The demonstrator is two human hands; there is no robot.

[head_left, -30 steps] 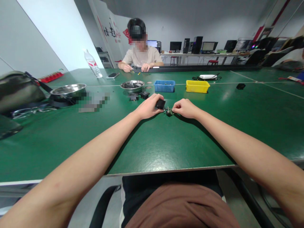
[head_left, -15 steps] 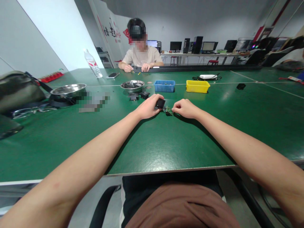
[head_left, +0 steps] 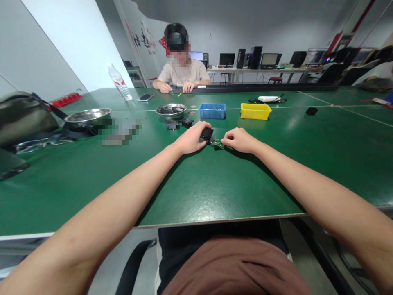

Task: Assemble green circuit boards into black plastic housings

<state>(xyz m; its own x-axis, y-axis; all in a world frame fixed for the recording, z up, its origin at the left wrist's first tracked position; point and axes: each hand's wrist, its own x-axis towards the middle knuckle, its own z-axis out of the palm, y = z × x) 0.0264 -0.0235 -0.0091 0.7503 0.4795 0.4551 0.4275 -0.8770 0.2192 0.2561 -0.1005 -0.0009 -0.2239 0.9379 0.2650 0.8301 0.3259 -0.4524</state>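
Note:
My left hand (head_left: pixel 194 138) is closed around a black plastic housing (head_left: pixel 207 134), keeping it just above or on the green table. Between the hands is a small green circuit board (head_left: pixel 217 143) with a dark part beneath it. The fingertips of my right hand (head_left: pixel 238 139) pinch the board's right edge. Whether a wire joins board and housing I cannot make out. Beyond my left hand lie black plastic pieces (head_left: pixel 186 122), close to a steel bowl (head_left: pixel 171 110) holding more dark parts.
A blue bin (head_left: pixel 213 111) with small parts and a yellow bin (head_left: pixel 256 111) stand beyond my hands. Another steel bowl (head_left: pixel 89 116), glasses (head_left: pixel 46 142) and a bag (head_left: pixel 27 116) are at the left. A person (head_left: pixel 184 71) works across the table. A black piece (head_left: pixel 311 111) lies at the right.
The circuit board has tilted flatter in my right fingers, which have shifted very slightly left. My left hand and the black housing stay in place.

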